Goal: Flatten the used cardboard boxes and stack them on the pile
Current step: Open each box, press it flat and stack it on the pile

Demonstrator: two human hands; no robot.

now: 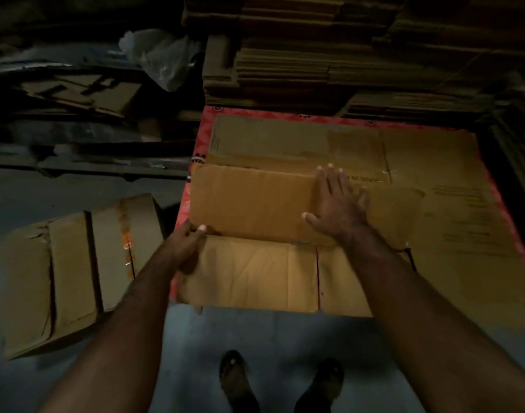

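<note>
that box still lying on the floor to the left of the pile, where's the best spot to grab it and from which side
Probably by the long edges of the box on the floor, one hand each side, coming from above. It lies partly collapsed with its flaps loose and a taped seam running along the top, so the folded side edges look firmer than the flaps. Both the left hand and right hand are on the flattened box on the pile.

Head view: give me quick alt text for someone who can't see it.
A person's right hand presses flat on a flattened cardboard box atop a low pile, while the left hand grips its near-left edge. More boxes lie on the floor to the left, and tall cardboard stacks stand behind.
</note>
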